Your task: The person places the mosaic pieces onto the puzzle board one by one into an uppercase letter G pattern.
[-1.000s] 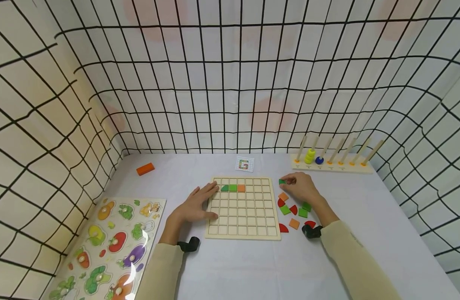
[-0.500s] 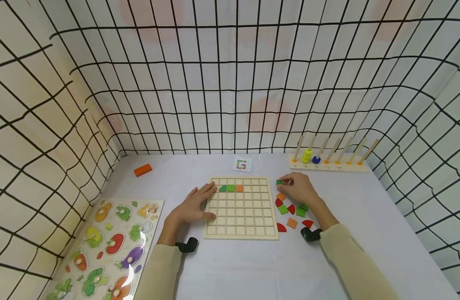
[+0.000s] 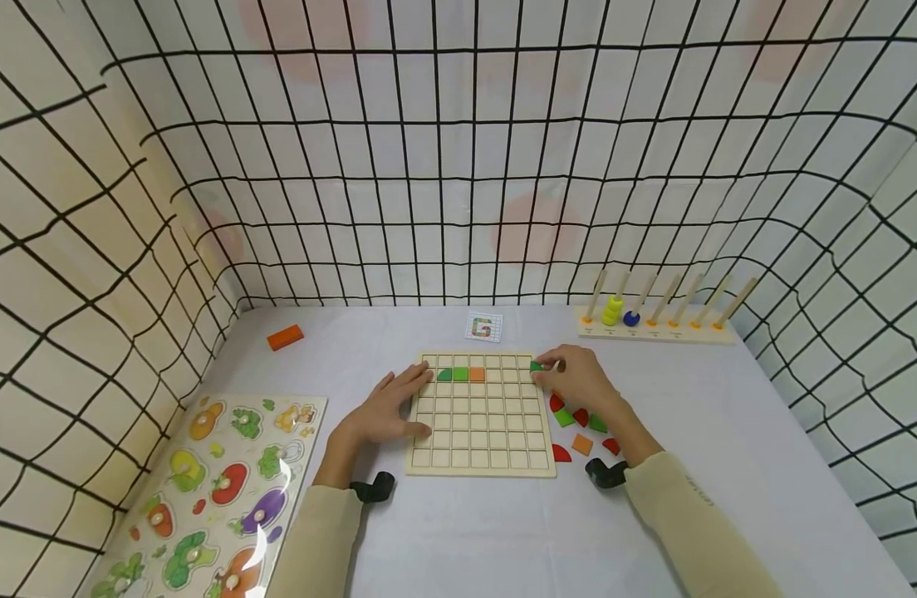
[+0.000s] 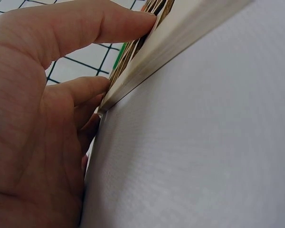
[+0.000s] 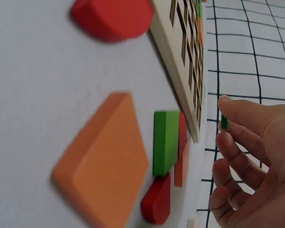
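A wooden grid board (image 3: 483, 432) lies on the table with a dark green quarter-round tile (image 3: 445, 375), a light green square tile (image 3: 461, 374) and an orange square tile (image 3: 477, 375) in its second row. My left hand (image 3: 384, 409) rests at the board's left edge, fingers spread, thumb and fingertips on the rim in the left wrist view. Over the board's upper right corner, my right hand (image 3: 578, 378) pinches a dark green tile (image 5: 224, 121) between thumb and index finger; the other fingers curl loosely. Loose red, green and orange tiles (image 3: 581, 445) lie below it.
Behind the board lies a small pattern card (image 3: 484, 327). A peg stand (image 3: 656, 332) with yellow and blue beads stands back right, an orange block (image 3: 285, 337) back left. A vegetable puzzle board (image 3: 227, 457) lies at left. Black wire mesh (image 3: 458, 166) surrounds the table.
My right hand has moved left with the dark green tile, from beside the board to its upper right corner. The left hand stays at the board's left edge.
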Tool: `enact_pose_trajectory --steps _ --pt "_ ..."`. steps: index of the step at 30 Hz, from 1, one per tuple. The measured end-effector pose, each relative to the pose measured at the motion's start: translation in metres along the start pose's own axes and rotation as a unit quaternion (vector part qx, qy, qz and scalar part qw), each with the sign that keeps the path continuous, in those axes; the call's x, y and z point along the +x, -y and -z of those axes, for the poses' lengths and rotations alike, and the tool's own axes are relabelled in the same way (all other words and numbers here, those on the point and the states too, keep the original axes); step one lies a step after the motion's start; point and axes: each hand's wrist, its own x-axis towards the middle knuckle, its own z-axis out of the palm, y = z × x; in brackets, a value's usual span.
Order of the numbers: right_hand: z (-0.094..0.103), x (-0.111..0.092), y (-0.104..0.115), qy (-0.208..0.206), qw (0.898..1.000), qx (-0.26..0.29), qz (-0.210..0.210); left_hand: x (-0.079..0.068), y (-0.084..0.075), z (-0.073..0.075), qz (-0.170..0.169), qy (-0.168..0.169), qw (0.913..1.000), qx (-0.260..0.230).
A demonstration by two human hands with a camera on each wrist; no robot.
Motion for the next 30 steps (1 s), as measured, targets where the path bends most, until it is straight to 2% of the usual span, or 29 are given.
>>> enact_pose_trajectory --steps 9,20,30 --pt "-0.016 0.008 0.022 0.004 0.999 0.008 0.032 0.000 0.001 0.000 0.002 0.003 1.0000 0.000" --pt "-0.039 0.020 0.028 0.024 0.997 0.029 0.062 -0.001 -0.001 0.003 -0.005 0.004 0.9999 -0.008" --pt "-0.046 0.026 0.038 0.041 0.998 0.018 0.036 -0.001 -0.002 0.002 -0.003 0.002 1.0000 -0.003"
